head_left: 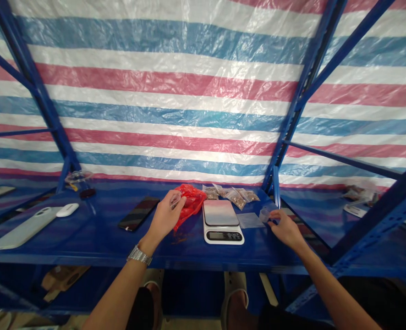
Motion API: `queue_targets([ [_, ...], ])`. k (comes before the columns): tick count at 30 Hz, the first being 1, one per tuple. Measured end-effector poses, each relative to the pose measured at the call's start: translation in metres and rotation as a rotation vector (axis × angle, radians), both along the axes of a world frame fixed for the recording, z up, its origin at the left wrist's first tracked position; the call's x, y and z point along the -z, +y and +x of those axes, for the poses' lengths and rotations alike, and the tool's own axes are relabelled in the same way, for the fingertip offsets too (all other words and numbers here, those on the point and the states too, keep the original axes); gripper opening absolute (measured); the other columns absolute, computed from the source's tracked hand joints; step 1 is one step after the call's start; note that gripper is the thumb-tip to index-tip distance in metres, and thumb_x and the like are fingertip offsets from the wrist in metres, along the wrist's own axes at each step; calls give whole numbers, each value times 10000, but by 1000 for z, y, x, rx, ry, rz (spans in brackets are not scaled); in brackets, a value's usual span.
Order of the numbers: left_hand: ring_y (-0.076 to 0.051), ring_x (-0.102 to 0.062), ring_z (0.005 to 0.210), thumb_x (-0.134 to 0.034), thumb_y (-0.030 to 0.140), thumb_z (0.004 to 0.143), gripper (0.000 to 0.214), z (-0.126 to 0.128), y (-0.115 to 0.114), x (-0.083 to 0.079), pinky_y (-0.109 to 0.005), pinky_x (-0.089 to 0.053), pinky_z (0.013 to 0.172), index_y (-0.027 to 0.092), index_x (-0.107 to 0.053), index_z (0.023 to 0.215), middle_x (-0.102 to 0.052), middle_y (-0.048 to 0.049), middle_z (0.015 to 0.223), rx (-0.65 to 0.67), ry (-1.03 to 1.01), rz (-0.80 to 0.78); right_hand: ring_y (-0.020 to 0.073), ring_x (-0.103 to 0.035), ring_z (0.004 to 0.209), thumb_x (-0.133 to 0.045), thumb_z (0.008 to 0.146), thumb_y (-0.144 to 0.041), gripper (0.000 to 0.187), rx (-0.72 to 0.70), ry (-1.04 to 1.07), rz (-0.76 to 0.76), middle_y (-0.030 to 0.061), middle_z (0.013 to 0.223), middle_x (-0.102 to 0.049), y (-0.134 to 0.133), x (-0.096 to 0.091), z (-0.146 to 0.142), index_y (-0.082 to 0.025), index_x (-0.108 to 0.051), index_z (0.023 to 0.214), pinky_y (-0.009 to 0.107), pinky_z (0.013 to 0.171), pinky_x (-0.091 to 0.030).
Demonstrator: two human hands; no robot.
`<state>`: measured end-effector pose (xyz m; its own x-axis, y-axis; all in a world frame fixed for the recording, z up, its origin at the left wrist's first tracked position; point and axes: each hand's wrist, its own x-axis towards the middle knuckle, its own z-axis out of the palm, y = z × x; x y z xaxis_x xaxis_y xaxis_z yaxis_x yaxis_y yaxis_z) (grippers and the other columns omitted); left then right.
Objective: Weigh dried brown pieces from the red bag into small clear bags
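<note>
My left hand [166,215] is closed in a pinch on a small clear plastic cup [176,200] right at the red plastic bag [190,203] on the blue shelf [96,233]. A metal watch sits on that wrist. My right hand [285,228] rests on the shelf to the right of the white kitchen scale [221,221], its fingers closed on a small clear cup [265,213]. A flat clear bag [250,220] lies between the scale and this hand.
Several small clear bags of brownish bits [235,195] lie behind the scale. A dark phone [139,213], a white case [67,210], a pale phone cover [24,228] and a clear container [80,178] lie left. Blue rack posts [277,192] and a striped tarp stand behind.
</note>
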<state>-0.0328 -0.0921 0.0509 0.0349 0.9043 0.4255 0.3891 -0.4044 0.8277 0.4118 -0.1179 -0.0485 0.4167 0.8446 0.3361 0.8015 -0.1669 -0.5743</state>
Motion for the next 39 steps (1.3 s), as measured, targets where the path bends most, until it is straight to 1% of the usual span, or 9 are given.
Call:
queue_targets([
  [3, -198, -694, 845, -613, 571, 934, 431, 6, -8, -11, -307, -551, 784, 183, -646, 1119, -727, -65, 939, 194, -278, -122, 385, -728, 1055, -641, 673, -180, 359, 71, -14, 37, 123, 1095, -778, -4, -14, 0, -244, -640, 1027, 515, 958, -524],
  [6, -212, -705, 967, -643, 600, 924, 511, 19, -17, -17, -315, -569, 863, 179, -663, 1213, -740, -87, 1031, 371, -388, -211, 350, -707, 1076, -630, 727, -221, 346, 44, 54, 259, 152, 1118, -754, -7, -40, -25, -220, -652, 1072, 492, 978, -527],
  [8, -223, -703, 1040, -628, 615, 933, 516, 30, -21, -16, -324, -574, 898, 200, -656, 1239, -739, -92, 1094, 458, -406, -263, 300, -712, 1004, -624, 814, -316, 291, -91, 169, 400, 135, 1077, -751, -10, -60, -62, -210, -652, 1083, 468, 947, -549],
  [12, -218, -679, 1136, -564, 638, 962, 486, 55, -23, -9, -328, -562, 971, 239, -622, 1233, -702, -89, 1227, 494, -363, -262, 244, -689, 1114, -640, 928, -448, 388, -687, 343, 255, 104, 1286, -698, -20, -89, -155, -252, -636, 1262, 418, 939, -578],
  [15, -206, -648, 1219, -528, 645, 976, 478, 72, -25, -5, -316, -525, 1048, 255, -593, 1243, -672, -87, 1307, 448, -372, -195, 250, -620, 1270, -737, 881, -388, 654, -872, 353, 258, 115, 1421, -625, -26, -97, -205, -266, -495, 1476, 451, 1070, -520],
  [17, -211, -656, 1221, -494, 661, 983, 502, 78, -26, -5, -325, -532, 1046, 264, -581, 1277, -677, -86, 1323, 429, -376, -192, 251, -641, 1231, -714, 887, -315, 589, -898, 373, 252, 116, 1374, -656, -25, -99, -219, -240, -532, 1443, 451, 1072, -512],
  [25, -233, -581, 1367, -493, 525, 1022, 461, 85, -12, 4, -368, -433, 1177, 241, -648, 1350, -645, -77, 1453, 361, -277, -98, 225, -672, 982, -676, 828, -235, 305, -795, 238, 249, 57, 1077, -718, 3, -90, -193, -211, -727, 1128, 407, 940, -550],
  [32, -219, -701, 1080, -427, 563, 1027, 518, 74, 4, 12, -338, -551, 955, 182, -627, 1316, -717, -133, 1236, 23, -255, -72, 325, -633, 1145, -713, 776, -239, 544, -534, 42, 224, 109, 1167, -724, 25, -52, -175, -233, -679, 1319, 594, 1079, -452],
  [39, -223, -692, 1030, -443, 450, 1025, 352, 63, 2, 8, -353, -529, 967, 190, -667, 1103, -737, -96, 1098, 11, -160, 75, 335, -594, 1241, -739, 832, -410, 596, -497, -9, 161, 123, 1267, -693, 23, -46, -164, -238, -630, 1393, 614, 1113, -406],
])
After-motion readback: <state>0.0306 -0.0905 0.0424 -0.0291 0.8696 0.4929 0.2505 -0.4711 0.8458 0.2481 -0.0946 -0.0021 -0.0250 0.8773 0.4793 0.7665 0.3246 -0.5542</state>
